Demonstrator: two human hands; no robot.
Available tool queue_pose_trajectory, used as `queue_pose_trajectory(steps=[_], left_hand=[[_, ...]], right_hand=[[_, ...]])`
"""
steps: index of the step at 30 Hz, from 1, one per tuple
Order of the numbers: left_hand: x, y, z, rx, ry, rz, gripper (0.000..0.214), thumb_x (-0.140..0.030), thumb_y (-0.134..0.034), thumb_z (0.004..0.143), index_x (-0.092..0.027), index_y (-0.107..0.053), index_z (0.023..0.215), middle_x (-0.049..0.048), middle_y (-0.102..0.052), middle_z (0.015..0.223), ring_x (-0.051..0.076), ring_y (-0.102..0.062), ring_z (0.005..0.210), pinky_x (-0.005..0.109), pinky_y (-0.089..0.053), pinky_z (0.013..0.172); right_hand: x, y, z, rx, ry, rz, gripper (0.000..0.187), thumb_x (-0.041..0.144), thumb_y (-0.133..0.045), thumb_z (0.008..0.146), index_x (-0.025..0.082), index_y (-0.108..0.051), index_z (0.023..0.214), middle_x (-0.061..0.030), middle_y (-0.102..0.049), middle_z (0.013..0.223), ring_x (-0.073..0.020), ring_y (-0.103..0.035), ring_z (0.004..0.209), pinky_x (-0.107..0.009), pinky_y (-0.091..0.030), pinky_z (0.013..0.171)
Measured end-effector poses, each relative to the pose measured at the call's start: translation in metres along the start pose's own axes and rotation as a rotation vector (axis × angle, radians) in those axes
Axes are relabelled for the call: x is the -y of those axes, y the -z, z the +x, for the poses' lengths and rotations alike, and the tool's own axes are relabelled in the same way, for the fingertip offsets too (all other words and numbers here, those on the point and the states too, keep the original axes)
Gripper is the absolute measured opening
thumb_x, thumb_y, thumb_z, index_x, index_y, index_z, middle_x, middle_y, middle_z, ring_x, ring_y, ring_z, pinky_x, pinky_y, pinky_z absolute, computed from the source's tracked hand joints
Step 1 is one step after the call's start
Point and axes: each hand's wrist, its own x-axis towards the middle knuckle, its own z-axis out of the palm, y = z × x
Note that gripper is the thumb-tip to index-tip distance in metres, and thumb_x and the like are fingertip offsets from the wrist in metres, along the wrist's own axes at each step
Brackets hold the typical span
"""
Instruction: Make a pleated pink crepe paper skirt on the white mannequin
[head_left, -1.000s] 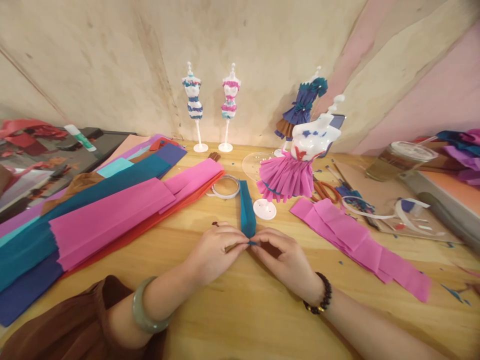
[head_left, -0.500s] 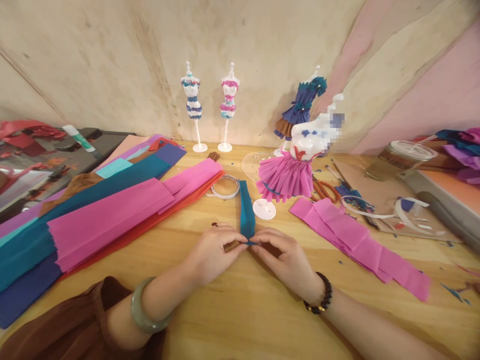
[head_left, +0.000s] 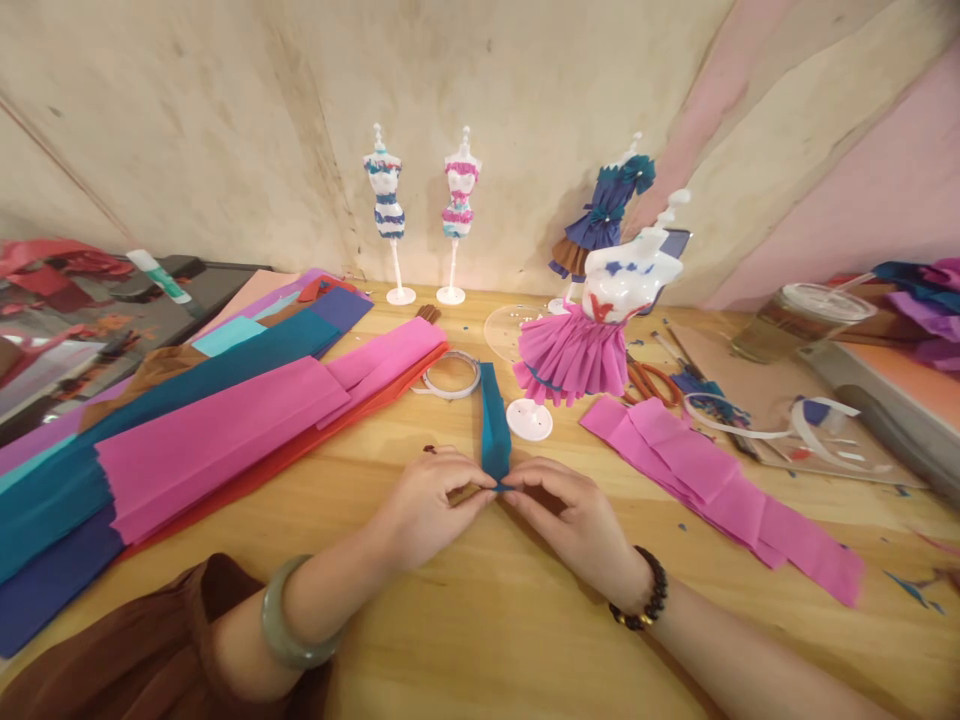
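A teal crepe paper strip [head_left: 495, 425] runs away from me along the table, its near end pinched between both hands. My left hand [head_left: 439, 500] is closed, thumb and forefinger on the left edge of that end. From the other side my right hand [head_left: 566, 510] pinches the same end, its fingertips close to the left ones. Just beyond the strip lies a roll of tape [head_left: 452, 392]. To its right stands a small white mannequin [head_left: 634, 270] wearing a pleated pink skirt [head_left: 574, 350], above a round white base [head_left: 529, 420].
Folded crepe paper sheets [head_left: 225, 440] spread over the left side. Pink paper pieces [head_left: 720, 490] lie at the right, near orange-handled scissors [head_left: 652, 382] and a lidded drink cup [head_left: 799, 320]. Along the wall stand more mannequins [head_left: 461, 200]. A glue stick [head_left: 159, 276] rests at the far left.
Both hands keep their pinch on the teal strip with almost no movement. The whole view has shifted very slightly.
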Motion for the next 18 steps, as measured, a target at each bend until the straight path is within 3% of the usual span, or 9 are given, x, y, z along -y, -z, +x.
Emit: queue_pose_trajectory(steps=[8, 14, 18], left_hand=[[0.0019, -0.0018, 0.0001, 0.003, -0.032, 0.000, 0.012, -0.019, -0.063, 0.082, -0.020, -0.073, 0.076, 0.0028, -0.074, 0.073, 0.017, -0.064, 0.071, 0.029, -0.047, 0.074], [-0.0039, -0.0011, -0.0009, 0.024, 0.046, 0.009, 0.013, -0.018, -0.063, 0.080, -0.019, -0.070, 0.091, 0.0022, -0.070, 0.079, 0.015, -0.060, 0.070, 0.026, -0.045, 0.065], [-0.0024, -0.0019, -0.0005, 0.040, 0.030, -0.025, 0.010, -0.019, -0.063, 0.082, -0.019, -0.069, 0.090, 0.0027, -0.071, 0.083, 0.016, -0.061, 0.077, 0.027, -0.046, 0.071]], right_hand=[[0.0016, 0.0008, -0.0005, -0.004, 0.044, 0.017, 0.009, 0.021, -0.064, 0.089, 0.023, -0.072, 0.087, -0.0047, -0.075, 0.082, -0.0187, -0.070, 0.078, -0.031, -0.057, 0.071], [0.0039, -0.0001, 0.0001, -0.015, 0.028, 0.024, 0.007, 0.018, -0.065, 0.088, 0.022, -0.071, 0.087, -0.0042, -0.074, 0.081, -0.0177, -0.070, 0.076, -0.029, -0.057, 0.070], [0.0037, -0.0003, -0.0012, -0.024, 0.032, 0.037, 0.008, 0.017, -0.065, 0.087, 0.022, -0.071, 0.088, -0.0042, -0.074, 0.082, -0.0172, -0.069, 0.076, -0.029, -0.057, 0.070]])
